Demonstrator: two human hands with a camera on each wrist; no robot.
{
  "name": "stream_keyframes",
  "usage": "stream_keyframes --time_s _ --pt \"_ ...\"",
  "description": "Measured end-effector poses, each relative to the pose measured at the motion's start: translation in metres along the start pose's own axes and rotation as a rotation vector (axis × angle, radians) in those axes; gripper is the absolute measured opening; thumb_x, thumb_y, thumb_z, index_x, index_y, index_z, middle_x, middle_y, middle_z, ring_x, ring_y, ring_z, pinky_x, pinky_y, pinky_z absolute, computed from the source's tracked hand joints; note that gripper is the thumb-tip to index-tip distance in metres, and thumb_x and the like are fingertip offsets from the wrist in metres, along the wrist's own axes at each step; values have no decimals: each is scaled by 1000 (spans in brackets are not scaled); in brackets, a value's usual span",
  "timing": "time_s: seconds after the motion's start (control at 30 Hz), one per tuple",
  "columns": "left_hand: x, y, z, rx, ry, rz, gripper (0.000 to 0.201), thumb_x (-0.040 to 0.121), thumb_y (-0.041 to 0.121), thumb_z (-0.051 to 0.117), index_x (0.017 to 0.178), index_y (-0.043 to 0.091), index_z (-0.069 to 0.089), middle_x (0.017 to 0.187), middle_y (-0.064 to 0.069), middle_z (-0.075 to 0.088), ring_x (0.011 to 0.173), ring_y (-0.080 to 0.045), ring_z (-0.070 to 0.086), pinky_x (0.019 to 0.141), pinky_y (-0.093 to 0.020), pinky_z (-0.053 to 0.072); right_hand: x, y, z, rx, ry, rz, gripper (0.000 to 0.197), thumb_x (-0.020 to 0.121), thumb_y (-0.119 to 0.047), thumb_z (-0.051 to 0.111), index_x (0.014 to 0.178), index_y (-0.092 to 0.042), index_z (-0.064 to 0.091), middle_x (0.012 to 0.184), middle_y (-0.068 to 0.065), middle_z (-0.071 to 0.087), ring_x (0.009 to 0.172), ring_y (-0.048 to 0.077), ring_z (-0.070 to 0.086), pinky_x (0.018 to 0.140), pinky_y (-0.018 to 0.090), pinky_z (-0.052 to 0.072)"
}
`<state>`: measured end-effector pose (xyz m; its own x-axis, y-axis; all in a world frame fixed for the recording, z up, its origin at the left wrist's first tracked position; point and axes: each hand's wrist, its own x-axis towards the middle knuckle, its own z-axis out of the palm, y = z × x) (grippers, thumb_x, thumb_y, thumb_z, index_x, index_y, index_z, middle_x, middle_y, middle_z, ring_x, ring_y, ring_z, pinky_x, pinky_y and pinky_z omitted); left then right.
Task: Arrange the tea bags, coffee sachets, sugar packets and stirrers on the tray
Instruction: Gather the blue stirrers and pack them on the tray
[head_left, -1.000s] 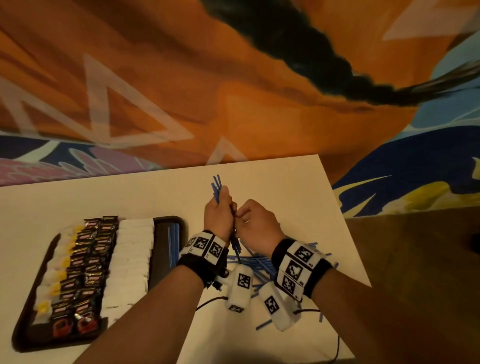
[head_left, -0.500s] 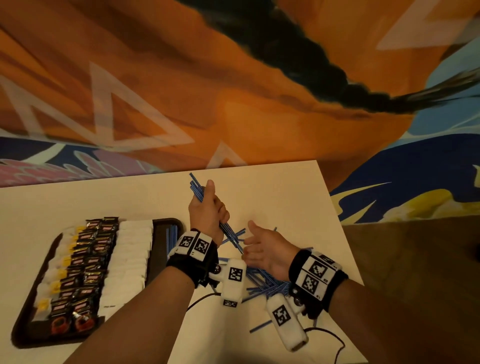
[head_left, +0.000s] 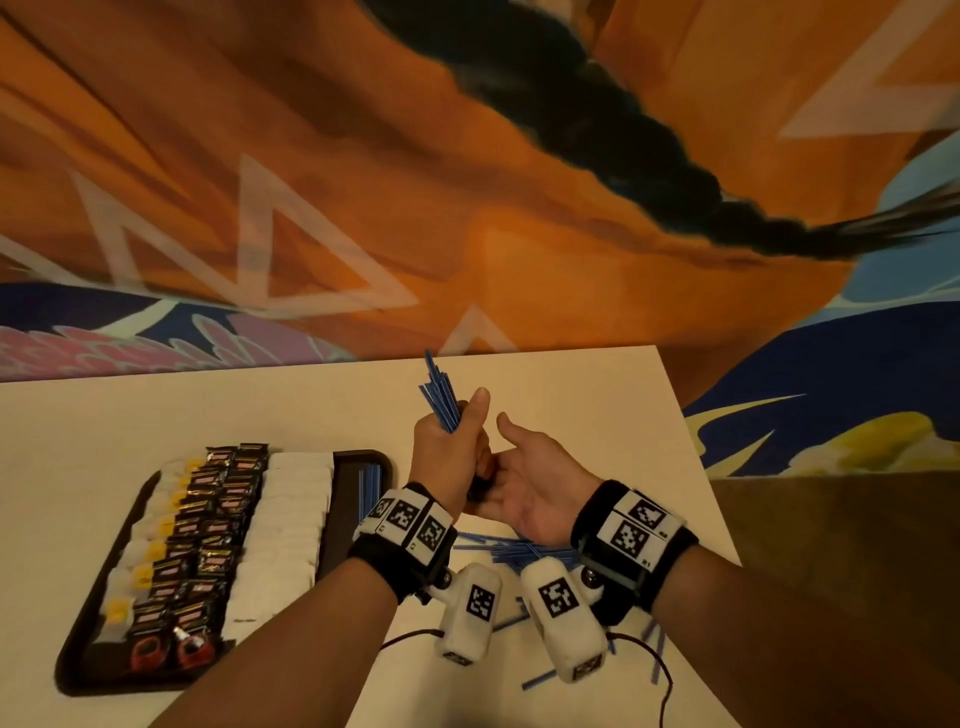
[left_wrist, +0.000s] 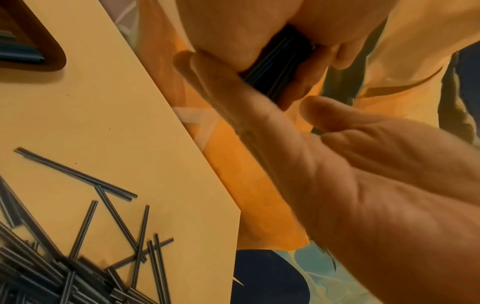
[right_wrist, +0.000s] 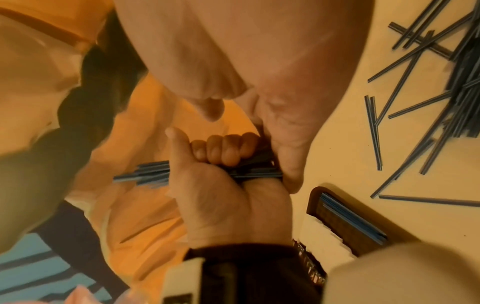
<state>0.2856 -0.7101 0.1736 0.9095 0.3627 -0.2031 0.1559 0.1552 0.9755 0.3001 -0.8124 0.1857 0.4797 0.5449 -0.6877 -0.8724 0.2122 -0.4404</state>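
Note:
My left hand (head_left: 449, 457) grips a bundle of blue stirrers (head_left: 440, 402) above the table, their tips fanned upward. My right hand (head_left: 530, 483) is open, palm up, with its fingers against the bundle's lower end (left_wrist: 280, 67). In the right wrist view the left hand's fingers (right_wrist: 223, 150) curl round the bundle (right_wrist: 150, 174). The dark tray (head_left: 343, 519) at the left holds rows of tea bags (head_left: 150, 530), coffee sachets (head_left: 208, 525), white sugar packets (head_left: 291, 525) and a few stirrers (head_left: 370, 488) along its right side.
Several loose stirrers (head_left: 519, 551) lie in a heap on the white table (head_left: 597, 415) under my wrists, and a few are scattered toward the near edge (head_left: 540, 678). The table's right edge (head_left: 691, 457) is close to my right hand. A painted wall stands behind.
My right hand has risen from the loose heap back to the bundle's lower end. My left hand has lifted the bundle and turned it more upright.

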Motion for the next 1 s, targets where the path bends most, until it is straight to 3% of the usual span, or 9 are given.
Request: stream_keyframes --time_s 0.1,0.3,0.37,0.5,0.6,0.67,0.8,0.9,1.0 --pt "7 5 -17 175 -28 49 47 92 32 61 55 16 39 43 0 36 38 -15 32 45 -25 29 -1 -5 11 -259 90 -170 68 94 -58 42 124 2 51 110 14 57 98 24 58 93 36 50" --pt "26 40 -63 1022 -287 397 40 93 28 58 57 19 43 53 -6 48 55 -27 44 55 -33 31 -17 -55 64 -808 345 -800 96 64 -93 25 127 -26 55 135 -2 55 125 17 50 109 46 36" --pt "28 57 -66 1178 -335 519 22 89 27 58 70 16 58 67 -11 62 65 -31 56 59 -35 43 -14 -52 86 -914 304 -792 94 70 -88 22 133 -24 52 138 -4 53 127 15 48 110 43 35" --pt "32 87 -74 1379 -416 659 20 89 29 55 86 14 67 83 -12 69 77 -31 63 69 -38 52 -8 -36 115 -1025 318 -822 51 98 -55 31 129 -22 55 134 -2 56 123 15 50 107 35 35" --pt "40 107 -96 1501 -450 679 22 88 27 55 83 10 67 83 -12 66 75 -29 62 68 -40 53 -17 -41 114 -1024 298 -833 33 95 -30 55 127 -21 54 128 -2 57 115 15 55 99 36 46" --pt "43 120 -109 1608 -470 652 20 88 23 53 80 10 66 80 -10 63 71 -27 60 67 -39 54 -26 -41 117 -1348 280 -810 48 87 -16 62 133 -22 48 128 -2 55 115 13 53 92 32 49" --pt "42 135 -115 1717 -540 671 8 87 17 54 83 14 60 80 -6 57 74 -22 59 72 -37 55 -26 -24 147 -1927 420 -671 44 83 -18 61 125 -24 47 115 1 58 98 23 58 75 32 48" --pt "44 142 -118 1670 -535 726 14 87 18 56 100 14 61 99 -5 59 84 -23 61 76 -36 55 -20 -20 167 -2026 610 -682 14 89 -18 53 103 -18 54 103 6 64 83 26 59 64 30 40" --pt "46 155 -135 1503 -547 744 22 82 32 69 97 20 58 97 3 58 85 -16 58 74 -31 51 -20 -21 169 -2037 633 -615 15 92 -19 49 106 -18 55 103 7 62 75 24 50 65 31 39"
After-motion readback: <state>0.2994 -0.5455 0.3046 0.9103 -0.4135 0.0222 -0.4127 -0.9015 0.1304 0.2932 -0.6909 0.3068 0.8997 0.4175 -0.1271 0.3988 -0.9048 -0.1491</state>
